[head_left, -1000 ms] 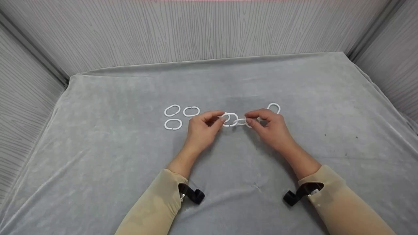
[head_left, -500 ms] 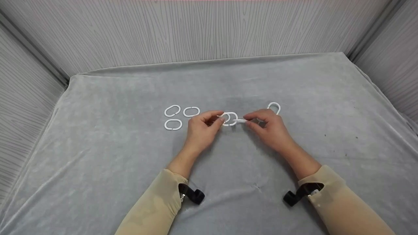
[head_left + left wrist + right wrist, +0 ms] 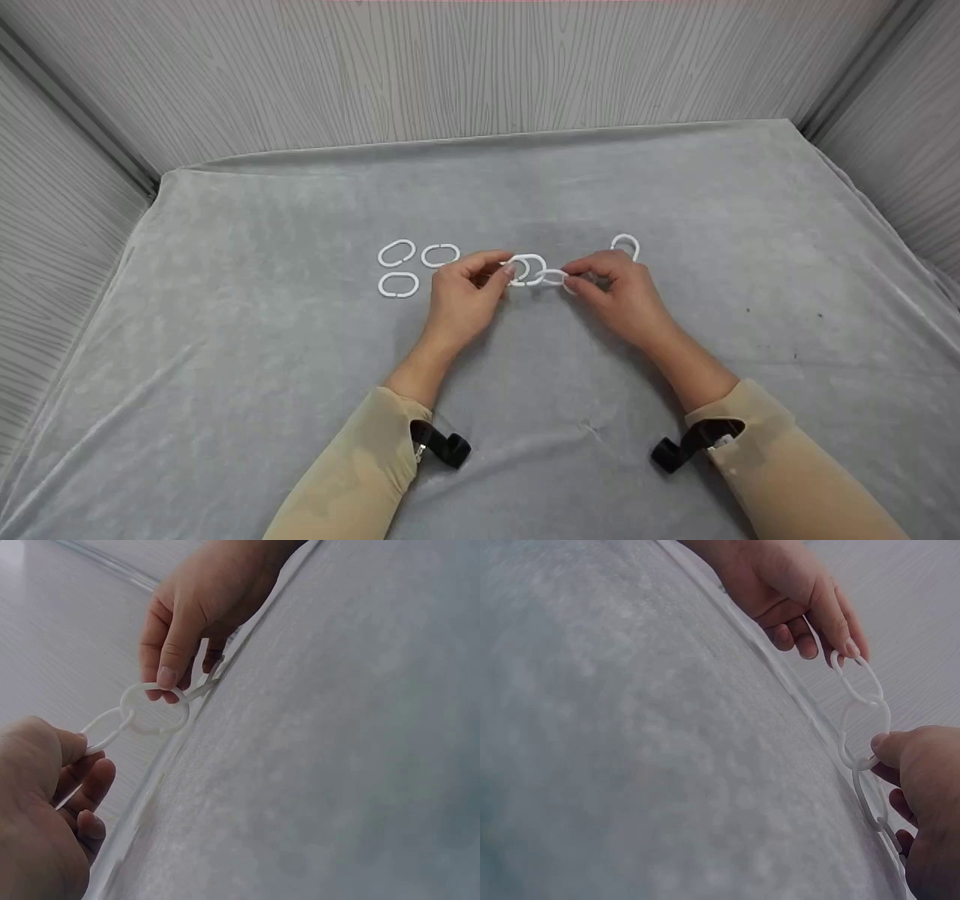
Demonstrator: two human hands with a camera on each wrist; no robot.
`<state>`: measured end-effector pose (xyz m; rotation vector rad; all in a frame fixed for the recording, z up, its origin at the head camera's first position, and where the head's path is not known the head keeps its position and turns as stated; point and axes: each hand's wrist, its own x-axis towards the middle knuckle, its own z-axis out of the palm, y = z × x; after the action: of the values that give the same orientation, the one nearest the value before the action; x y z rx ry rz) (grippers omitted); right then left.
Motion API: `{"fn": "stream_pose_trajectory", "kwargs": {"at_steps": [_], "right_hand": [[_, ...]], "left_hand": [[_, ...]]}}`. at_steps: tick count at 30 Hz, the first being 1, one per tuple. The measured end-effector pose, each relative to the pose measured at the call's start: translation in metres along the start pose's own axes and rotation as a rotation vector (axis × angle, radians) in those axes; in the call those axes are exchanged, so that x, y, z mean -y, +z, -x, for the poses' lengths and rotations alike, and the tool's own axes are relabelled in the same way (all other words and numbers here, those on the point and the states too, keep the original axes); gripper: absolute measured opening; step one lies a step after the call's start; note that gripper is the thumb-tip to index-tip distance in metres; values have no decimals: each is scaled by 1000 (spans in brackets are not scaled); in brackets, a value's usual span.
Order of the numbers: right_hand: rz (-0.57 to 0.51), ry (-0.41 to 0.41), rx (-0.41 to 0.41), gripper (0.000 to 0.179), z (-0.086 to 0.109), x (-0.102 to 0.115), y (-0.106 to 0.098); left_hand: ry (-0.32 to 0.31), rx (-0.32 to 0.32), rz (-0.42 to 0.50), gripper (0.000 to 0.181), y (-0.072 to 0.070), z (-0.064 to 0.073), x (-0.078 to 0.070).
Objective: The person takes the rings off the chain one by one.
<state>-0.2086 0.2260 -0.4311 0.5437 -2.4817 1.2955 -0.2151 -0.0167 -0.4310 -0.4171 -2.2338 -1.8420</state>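
Observation:
Between thumb and forefinger, my left hand [image 3: 466, 300] pinches a white oval plastic chain link [image 3: 537, 259]. Joined through it is a second white link [image 3: 151, 731], which my right hand [image 3: 621, 296] pinches at its other side. The right wrist view shows more of the chain: a third link [image 3: 862, 799] hangs from the second, with another link [image 3: 889, 834] below, partly hidden by the right hand. In the head view an end link [image 3: 625, 238] shows beyond the right hand, its lower part covered.
Three loose white links, one at the upper left [image 3: 397, 253], one at the upper right [image 3: 440, 255] and one below [image 3: 398, 284], lie left of my left hand. A grey cloth [image 3: 300, 420] covers the table. Wood-patterned panels [image 3: 465, 67] stand behind and at the sides.
The link in my right hand looked edge-on half a second ago and now shows its oval face. The end link beyond that hand has shifted slightly left. Both hands keep their holds.

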Motion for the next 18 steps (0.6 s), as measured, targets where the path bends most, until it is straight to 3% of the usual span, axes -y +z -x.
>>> {"fn": "stream_pose_trajectory", "kwargs": {"at_steps": [18], "right_hand": [[-18,25,-11,9,0,0,1]], "left_hand": [[-27,-37,27,15,-1,-1,-1]]}}
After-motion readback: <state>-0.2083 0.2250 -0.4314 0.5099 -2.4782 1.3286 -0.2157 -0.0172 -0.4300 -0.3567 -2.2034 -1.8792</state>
